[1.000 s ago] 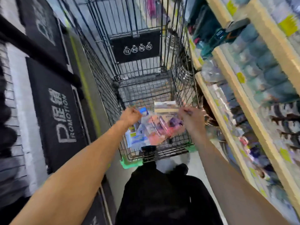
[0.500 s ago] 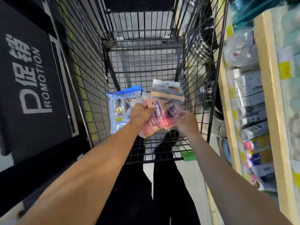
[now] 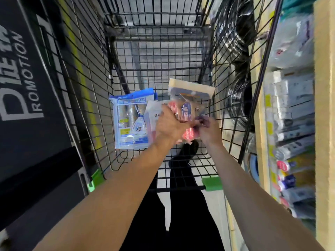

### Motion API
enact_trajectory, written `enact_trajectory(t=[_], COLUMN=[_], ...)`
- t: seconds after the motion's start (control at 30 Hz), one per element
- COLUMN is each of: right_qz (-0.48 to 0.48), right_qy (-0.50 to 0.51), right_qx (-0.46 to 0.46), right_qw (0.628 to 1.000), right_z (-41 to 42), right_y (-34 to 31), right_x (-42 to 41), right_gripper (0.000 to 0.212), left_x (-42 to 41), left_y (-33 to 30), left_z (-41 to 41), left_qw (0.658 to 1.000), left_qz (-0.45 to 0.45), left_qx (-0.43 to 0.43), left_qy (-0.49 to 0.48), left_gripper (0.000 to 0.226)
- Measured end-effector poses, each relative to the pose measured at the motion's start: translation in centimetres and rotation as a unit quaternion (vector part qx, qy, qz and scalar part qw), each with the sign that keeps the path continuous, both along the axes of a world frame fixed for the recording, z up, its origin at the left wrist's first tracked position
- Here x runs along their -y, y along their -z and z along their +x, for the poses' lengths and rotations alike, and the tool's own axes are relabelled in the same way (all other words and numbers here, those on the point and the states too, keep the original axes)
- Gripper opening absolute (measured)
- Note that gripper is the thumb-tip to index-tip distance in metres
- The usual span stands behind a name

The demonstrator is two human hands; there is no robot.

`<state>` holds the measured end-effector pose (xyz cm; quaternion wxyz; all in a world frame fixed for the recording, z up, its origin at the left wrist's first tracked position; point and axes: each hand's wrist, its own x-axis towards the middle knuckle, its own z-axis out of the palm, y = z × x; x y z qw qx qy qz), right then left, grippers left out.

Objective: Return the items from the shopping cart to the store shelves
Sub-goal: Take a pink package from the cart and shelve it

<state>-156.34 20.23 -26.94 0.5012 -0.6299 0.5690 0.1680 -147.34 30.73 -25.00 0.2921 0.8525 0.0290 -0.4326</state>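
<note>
A black wire shopping cart (image 3: 159, 51) fills the middle of the view. On its near floor lie a blue-and-white plastic packet (image 3: 129, 120), a pink packet (image 3: 188, 133) and a beige-topped card packet (image 3: 190, 91). My left hand (image 3: 170, 125) and my right hand (image 3: 208, 131) are both down inside the cart, closed on the pink packet from either side. The blue packet lies just left of my left hand, untouched.
Store shelves (image 3: 261, 113) with yellow price tags and many packaged goods (image 3: 293, 104) run along the right, close to the cart. A black promotion sign (image 3: 23, 84) stands on the left. My dark trouser legs (image 3: 181, 205) show below the cart's rear edge.
The view has dropped and closed in on the cart floor. Both hands have stayed together on the pink packet, reaching a little deeper into the cart.
</note>
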Motion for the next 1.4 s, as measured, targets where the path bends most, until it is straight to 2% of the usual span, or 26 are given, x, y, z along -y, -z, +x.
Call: enact_trajectory(t=[0.07, 0.13, 0.2, 0.27, 0.37, 0.4, 0.5, 0.53, 0.67, 0.77, 0.93, 1.0, 1.1, 1.3, 1.4], right_qz=[-0.005, -0.005, 0.006, 0.019, 0.022, 0.035, 0.125, 0.144, 0.164, 0.146, 0.081, 0.044, -0.005, -0.099, -0.133], right_qy=[0.015, 0.015, 0.027, 0.056, 0.093, 0.112, 0.168, 0.174, 0.2, 0.227, 0.24, 0.261, 0.297, 0.39, 0.439], right_qx=[0.02, 0.034, 0.039, 0.038, 0.046, 0.047, 0.068, 0.085, 0.138, 0.172, 0.256, 0.288, 0.326, 0.372, 0.381], right_qw=[1.0, 0.999, 0.999, 0.998, 0.994, 0.992, 0.976, 0.971, 0.956, 0.947, 0.933, 0.92, 0.897, 0.836, 0.803], right_z=[-0.1, -0.1, 0.0, 0.1, 0.7, 0.9, 1.8, 2.0, 1.6, 1.2, -0.8, -2.5, -6.2, -18.8, -26.7], right_y=[-0.2, -1.0, -1.7, -2.5, -3.0, -3.2, -4.6, -5.5, -8.7, -11.2, -17.5, -20.2, -23.9, -28.7, -30.4], right_x=[-0.2, -0.6, -0.9, -0.9, -1.1, -1.2, -2.0, -2.2, -2.6, -2.4, -0.7, -0.2, -0.3, -1.1, -2.9], right_gripper=[0.025, 0.025, 0.034, 0.038, 0.032, 0.035, 0.037, 0.033, 0.024, 0.025, 0.059, 0.05, 0.013, 0.026, 0.011], left_x=[0.8, 0.8, 0.1, -1.3, -4.3, -5.2, -7.8, -8.3, -8.3, -7.3, -4.6, -3.1, -0.4, 6.5, 8.5], left_y=[-0.2, -0.2, -0.4, -0.7, -1.7, -2.1, -4.6, -5.5, -8.1, -10.6, -15.6, -18.6, -22.4, -28.5, -30.4], left_z=[-0.8, -1.0, -0.7, 0.4, 3.2, 4.1, 7.0, 8.0, 10.4, 11.8, 13.0, 12.2, 9.9, 0.1, -7.7], left_qw=[0.999, 0.999, 0.999, 0.998, 0.985, 0.979, 0.968, 0.965, 0.963, 0.959, 0.946, 0.936, 0.923, 0.867, 0.843], left_qz=[-0.005, 0.017, 0.022, -0.024, -0.111, -0.132, -0.164, -0.177, -0.212, -0.233, -0.277, -0.295, -0.312, -0.329, -0.338], left_qx=[-0.029, -0.019, -0.007, -0.022, -0.092, -0.117, -0.17, -0.177, -0.164, -0.159, -0.151, -0.154, -0.172, -0.182, -0.184], left_qy=[-0.02, -0.037, -0.034, -0.05, -0.094, -0.1, -0.087, -0.074, -0.039, 0.003, 0.077, 0.113, 0.145, 0.327, 0.376], left_gripper=[0.092, 0.085, 0.079, 0.079, 0.08, 0.079, 0.079, 0.071, 0.016, 0.02, 0.034, 0.034, 0.038, 0.037, 0.039])
